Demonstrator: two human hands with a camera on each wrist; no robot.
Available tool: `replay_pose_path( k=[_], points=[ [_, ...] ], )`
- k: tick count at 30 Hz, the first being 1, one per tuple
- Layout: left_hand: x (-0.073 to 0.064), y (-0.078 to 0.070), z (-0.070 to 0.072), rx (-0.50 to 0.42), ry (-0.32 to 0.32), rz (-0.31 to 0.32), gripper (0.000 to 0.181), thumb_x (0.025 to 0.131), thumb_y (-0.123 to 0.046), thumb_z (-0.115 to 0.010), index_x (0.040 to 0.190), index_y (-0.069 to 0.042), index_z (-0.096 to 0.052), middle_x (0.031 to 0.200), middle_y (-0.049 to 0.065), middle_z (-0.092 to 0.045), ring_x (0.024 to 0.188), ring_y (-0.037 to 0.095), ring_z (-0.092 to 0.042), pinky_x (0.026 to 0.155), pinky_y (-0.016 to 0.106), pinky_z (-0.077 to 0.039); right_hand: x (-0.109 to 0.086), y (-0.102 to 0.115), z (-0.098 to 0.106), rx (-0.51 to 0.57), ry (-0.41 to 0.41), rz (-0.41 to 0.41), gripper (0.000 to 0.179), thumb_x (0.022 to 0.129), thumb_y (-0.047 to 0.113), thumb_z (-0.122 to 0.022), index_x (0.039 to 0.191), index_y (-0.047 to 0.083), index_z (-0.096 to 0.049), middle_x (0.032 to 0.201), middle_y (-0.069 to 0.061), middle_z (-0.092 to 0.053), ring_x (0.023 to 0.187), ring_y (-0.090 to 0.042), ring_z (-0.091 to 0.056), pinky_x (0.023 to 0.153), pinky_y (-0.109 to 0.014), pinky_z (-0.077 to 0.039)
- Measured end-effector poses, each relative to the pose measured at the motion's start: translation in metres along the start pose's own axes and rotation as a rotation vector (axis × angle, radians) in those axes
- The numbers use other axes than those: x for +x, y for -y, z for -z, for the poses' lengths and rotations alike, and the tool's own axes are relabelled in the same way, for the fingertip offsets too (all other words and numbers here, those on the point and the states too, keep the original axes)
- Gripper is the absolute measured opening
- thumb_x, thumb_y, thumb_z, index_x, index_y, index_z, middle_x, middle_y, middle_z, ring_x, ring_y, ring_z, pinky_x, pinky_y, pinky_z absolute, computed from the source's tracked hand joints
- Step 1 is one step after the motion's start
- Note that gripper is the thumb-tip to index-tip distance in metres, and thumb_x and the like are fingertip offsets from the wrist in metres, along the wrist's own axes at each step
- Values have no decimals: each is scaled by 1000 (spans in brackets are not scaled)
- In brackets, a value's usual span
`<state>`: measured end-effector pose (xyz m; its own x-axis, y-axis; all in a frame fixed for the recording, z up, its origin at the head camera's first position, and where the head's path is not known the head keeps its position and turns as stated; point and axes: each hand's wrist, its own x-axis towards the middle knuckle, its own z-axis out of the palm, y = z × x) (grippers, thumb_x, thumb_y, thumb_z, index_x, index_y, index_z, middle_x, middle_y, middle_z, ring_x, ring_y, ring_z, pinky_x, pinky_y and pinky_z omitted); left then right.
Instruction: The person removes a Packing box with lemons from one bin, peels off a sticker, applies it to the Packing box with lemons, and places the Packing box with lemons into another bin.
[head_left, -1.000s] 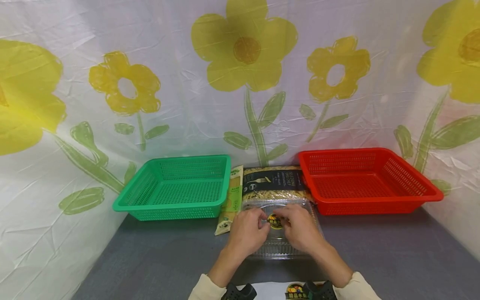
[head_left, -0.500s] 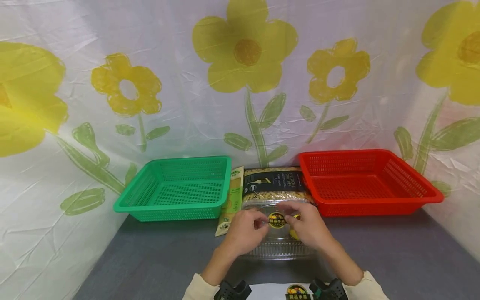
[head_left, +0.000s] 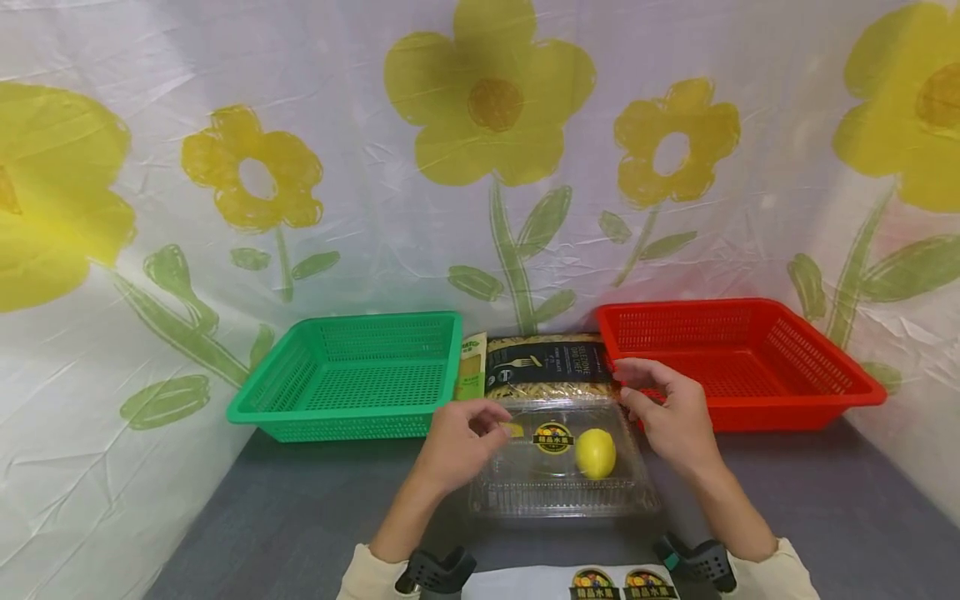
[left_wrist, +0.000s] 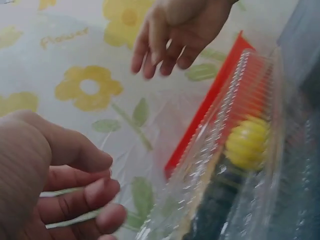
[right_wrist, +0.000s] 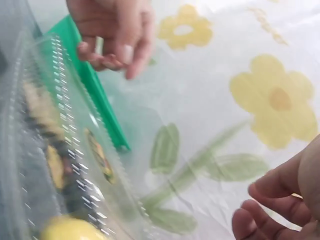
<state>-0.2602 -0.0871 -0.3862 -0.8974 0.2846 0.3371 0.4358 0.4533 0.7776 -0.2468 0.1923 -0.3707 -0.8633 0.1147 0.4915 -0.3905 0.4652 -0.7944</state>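
A clear plastic clamshell box (head_left: 562,492), lid down, lies in the middle of the table. Through it shows a lemon (head_left: 596,454) at the right, and a round black-and-yellow fruit sticker (head_left: 553,438) is on the lid. My left hand (head_left: 461,446) hovers by the box's left side, fingers loosely bent and holding nothing; a small yellow patch shows beside its fingertips. My right hand (head_left: 675,417) is raised past the box's right edge, in front of the red basket, its fingers relaxed and apart with nothing between them.
A green basket (head_left: 341,421) stands at the back left, a red basket (head_left: 757,412) at the back right. Between them lie a black-labelled pasta bag (head_left: 551,365) and a green-and-yellow packet (head_left: 471,367). A white sticker sheet (head_left: 517,583) sits at the near edge.
Both hands have moved apart from over the lid, the left to the left, the right to the right and away. The sticker and lemon now show fully.
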Motion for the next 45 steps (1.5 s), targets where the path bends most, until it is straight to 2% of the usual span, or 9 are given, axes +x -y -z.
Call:
replay_pose_path(
  k=[5,12,17,23,29,32,36,39,45],
  points=[
    [1,6,12,63,-16,120,10,90,-12,-72,99,-10,-75,79,-2,-66,75,17,-61,66,35,-52,7,-9,17,50,-174,-37,26,95,2,-66,120,7,-70,100,-2,-72,70,-22,-62,59,-26,-56],
    [1,18,25,146,32,257,18,92,-24,-73,101,-8,-74,86,4,-69,74,17,-62,61,35,-51,16,-28,40,408,-420,-233,17,94,7,-69,110,4,-74,83,-5,-67,62,-18,-58,50,-21,-52],
    [-1,21,28,99,125,365,31,94,-26,-72,110,-1,-72,79,11,-69,60,21,-65,55,36,-54,20,-50,53,594,-597,-312,14,94,7,-69,105,1,-75,73,-5,-63,50,-17,-52,41,-20,-45],
    [-3,27,27,-23,215,480,54,93,-33,-73,128,7,-60,93,18,-70,71,27,-72,61,39,-61,24,-70,62,657,-817,-322,10,91,4,-70,96,-2,-76,70,-5,-62,39,-15,-41,36,-19,-39],
    [-2,37,23,-188,251,537,63,92,-34,-74,134,7,-52,98,23,-68,74,28,-71,65,43,-62,25,-87,70,590,-1013,-426,12,86,1,-70,94,10,-70,82,1,-55,67,-11,-44,53,-17,-38],
    [-1,42,20,-265,260,562,66,91,-33,-75,137,7,-49,97,21,-67,71,26,-70,65,43,-62,23,-96,73,624,-1057,-483,27,84,-4,-69,99,16,-59,90,2,-47,74,-10,-41,55,-17,-37],
    [0,46,19,-317,263,581,71,91,-34,-75,141,7,-45,97,20,-67,69,23,-69,63,42,-62,18,-105,77,694,-1026,-581,40,85,-4,-68,107,22,-47,95,3,-41,58,-12,-40,46,-15,-39],
    [1,47,18,-338,267,584,77,91,-35,-75,145,7,-40,97,20,-67,68,22,-69,62,41,-62,17,-110,79,756,-1000,-628,43,87,-4,-67,108,23,-41,98,3,-40,48,-15,-39,44,-17,-44],
    [-1,49,15,-413,283,587,86,88,-29,-78,150,8,-30,87,16,-66,68,24,-68,63,43,-62,19,-114,81,893,-1005,-664,45,88,-6,-65,106,22,-36,109,2,-42,48,-19,-46,46,-22,-49]
  ],
)
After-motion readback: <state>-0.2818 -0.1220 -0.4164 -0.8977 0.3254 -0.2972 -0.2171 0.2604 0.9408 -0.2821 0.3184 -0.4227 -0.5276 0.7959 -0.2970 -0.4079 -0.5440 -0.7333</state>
